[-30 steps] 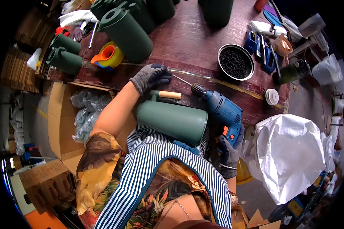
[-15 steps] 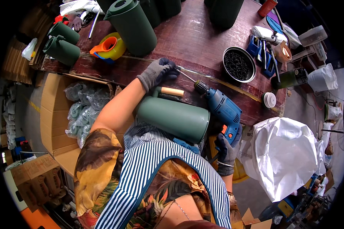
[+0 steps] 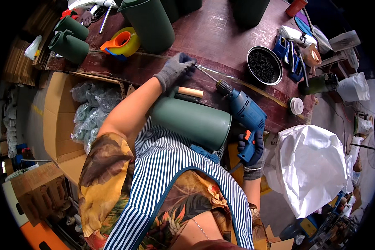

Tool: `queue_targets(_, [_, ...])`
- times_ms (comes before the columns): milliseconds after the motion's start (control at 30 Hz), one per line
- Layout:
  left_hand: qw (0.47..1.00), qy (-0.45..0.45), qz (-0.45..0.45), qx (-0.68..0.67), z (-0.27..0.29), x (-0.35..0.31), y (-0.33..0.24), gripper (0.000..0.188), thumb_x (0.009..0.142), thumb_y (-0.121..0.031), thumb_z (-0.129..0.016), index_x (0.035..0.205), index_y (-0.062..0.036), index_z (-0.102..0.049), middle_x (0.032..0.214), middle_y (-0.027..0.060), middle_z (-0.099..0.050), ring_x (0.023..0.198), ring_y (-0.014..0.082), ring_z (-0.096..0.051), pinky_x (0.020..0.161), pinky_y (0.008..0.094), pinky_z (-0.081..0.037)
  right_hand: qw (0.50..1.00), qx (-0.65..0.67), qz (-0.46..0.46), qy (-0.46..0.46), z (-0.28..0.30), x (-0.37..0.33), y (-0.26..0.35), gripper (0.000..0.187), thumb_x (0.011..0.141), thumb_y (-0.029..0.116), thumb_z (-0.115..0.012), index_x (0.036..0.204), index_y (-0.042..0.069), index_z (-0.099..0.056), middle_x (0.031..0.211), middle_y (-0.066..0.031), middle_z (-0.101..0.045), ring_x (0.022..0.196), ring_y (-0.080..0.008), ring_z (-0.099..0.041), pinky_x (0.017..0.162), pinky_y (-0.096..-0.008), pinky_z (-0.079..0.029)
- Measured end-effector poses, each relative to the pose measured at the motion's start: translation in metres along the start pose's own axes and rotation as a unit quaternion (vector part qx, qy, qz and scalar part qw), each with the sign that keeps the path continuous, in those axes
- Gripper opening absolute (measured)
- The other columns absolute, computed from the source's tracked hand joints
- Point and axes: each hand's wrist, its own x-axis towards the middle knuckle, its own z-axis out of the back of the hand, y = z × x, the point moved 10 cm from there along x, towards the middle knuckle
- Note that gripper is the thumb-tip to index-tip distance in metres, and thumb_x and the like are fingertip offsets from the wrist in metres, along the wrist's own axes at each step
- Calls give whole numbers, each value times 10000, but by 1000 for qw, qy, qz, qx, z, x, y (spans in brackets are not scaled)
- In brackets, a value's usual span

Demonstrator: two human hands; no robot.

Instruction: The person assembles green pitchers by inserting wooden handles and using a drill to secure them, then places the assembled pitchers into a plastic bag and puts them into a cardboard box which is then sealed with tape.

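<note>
A blue power drill [image 3: 246, 109] is gripped at its handle by my right hand [image 3: 251, 148], in a dark glove with the fingers wrapped round it. Its long thin bit points up and left toward my left hand [image 3: 177, 71]. That grey-gloved hand is closed in a pinch at the bit's tip; whatever small thing sits there is hidden. Across my lap lies a green cylindrical jug [image 3: 191, 123] on its side. A light wooden handle piece [image 3: 190, 91] shows just beyond it, below my left hand.
A round metal bowl [image 3: 249, 68] of small black screws stands on the dark red table [image 3: 204, 37]. More green jugs [image 3: 152, 29] stand along the far side. An open carton [image 3: 56, 121] with bagged items is at left, a white sack [image 3: 310, 166] at right.
My right hand and the drill have shifted slightly right, and more of the hand shows on the handle. My left hand has turned a little and stays at the bit's tip.
</note>
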Motion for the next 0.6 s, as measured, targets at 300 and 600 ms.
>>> queue_targets(300, [862, 86, -266, 423, 3, -93, -31, 418, 769, -182, -794, 1173, -135, -694, 1117, 102, -620, 1091, 312, -596, 992, 409, -475, 998, 19, -67, -12, 40, -54, 41, 543, 1049, 472, -466, 1331, 11, -513, 1088, -266, -666, 776, -331, -711, 676, -377, -620])
queue_targets(600, [933, 166, -216, 236, 3, -90, -27, 471, 773, -97, -766, 1237, -72, -688, 1313, 92, -644, 1207, 259, -608, 1061, 384, -455, 994, 18, -106, -25, 45, -62, 51, 590, 1047, 466, -467, 1415, 5, -448, 1102, -280, -674, 817, -368, -721, 709, -385, -620])
